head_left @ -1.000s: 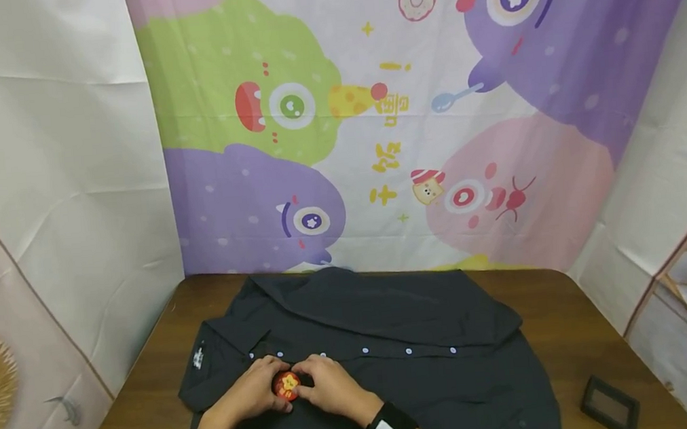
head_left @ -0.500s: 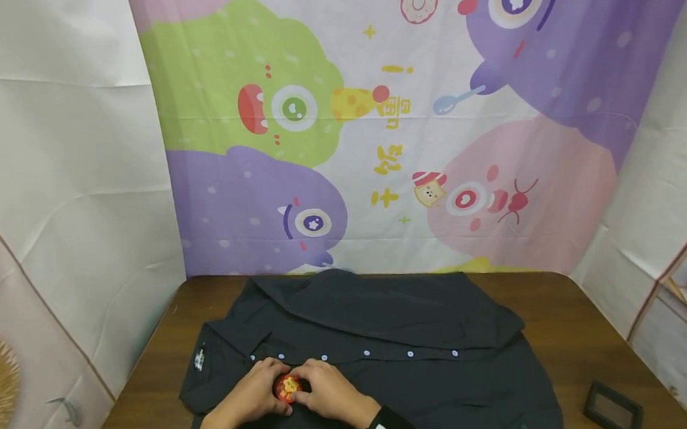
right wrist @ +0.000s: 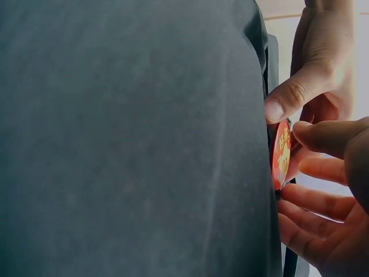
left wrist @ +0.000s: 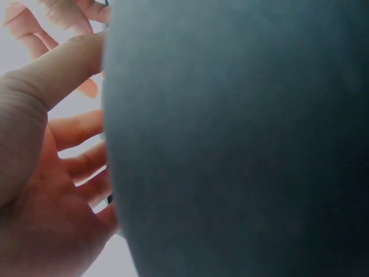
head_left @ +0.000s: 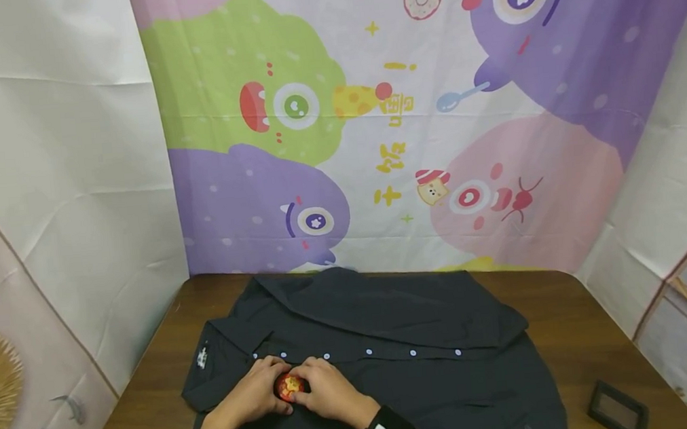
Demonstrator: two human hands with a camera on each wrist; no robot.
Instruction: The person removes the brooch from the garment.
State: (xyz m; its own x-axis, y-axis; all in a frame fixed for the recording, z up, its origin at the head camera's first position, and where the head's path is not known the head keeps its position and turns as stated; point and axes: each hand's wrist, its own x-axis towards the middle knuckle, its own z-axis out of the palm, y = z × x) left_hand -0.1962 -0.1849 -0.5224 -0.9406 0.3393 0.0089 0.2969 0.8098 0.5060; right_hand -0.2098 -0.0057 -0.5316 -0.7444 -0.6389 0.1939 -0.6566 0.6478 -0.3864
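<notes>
A round red badge [head_left: 290,386] with a yellow figure on its face lies against a dark button-up shirt [head_left: 445,396] spread on the table. My left hand [head_left: 250,394] grips its left side, thumb low and fingers high at the rim. From the other side, my right hand [head_left: 333,389] holds it, with the thumb over its lower right edge and the index finger above. Seen from the right wrist, the badge [right wrist: 281,154] stands edge-on between both hands. Cloth fills most of the left wrist view, hiding the badge there and covering the left fingertips.
White buttons [head_left: 369,352] run in a row across the shirt. A small dark rectangular frame [head_left: 618,408] lies on the brown table [head_left: 580,330] at the right. Behind the table hangs a cartoon-monster cloth [head_left: 373,137], with white sheets [head_left: 87,162] at the sides.
My right thumb has moved slightly further over the badge, and the shine on the badge's face has shifted. The left hand stays in place.
</notes>
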